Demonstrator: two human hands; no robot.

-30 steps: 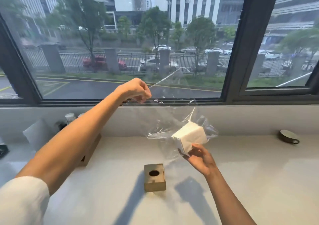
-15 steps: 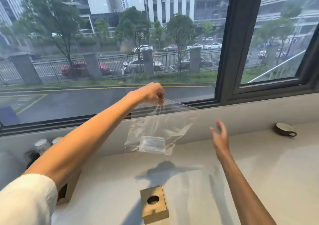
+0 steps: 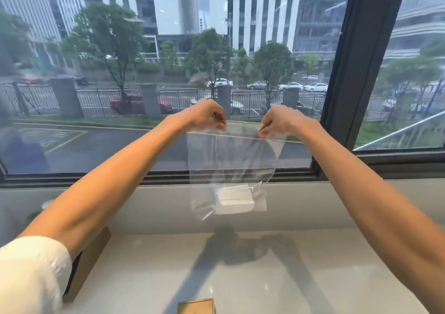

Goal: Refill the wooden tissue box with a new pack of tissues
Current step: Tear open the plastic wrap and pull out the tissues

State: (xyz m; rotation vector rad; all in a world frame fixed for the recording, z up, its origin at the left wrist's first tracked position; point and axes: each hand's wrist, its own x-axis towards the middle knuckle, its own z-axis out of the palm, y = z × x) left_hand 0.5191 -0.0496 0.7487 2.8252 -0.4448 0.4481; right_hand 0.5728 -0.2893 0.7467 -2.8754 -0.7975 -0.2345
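wooden tissue box [image 3: 196,306] cropped at bottom edge

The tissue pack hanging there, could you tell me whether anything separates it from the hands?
Yes: the clear plastic bag. The tissue pack sits at its bottom, while the left hand and right hand pinch only the bag's top edge, well above it.

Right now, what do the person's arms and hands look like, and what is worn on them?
Both forearms are bare. The left arm has a white sleeve pushed up near the elbow. No sleeve shows on the right arm. The left hand and right hand wear no gloves, rings or watch.
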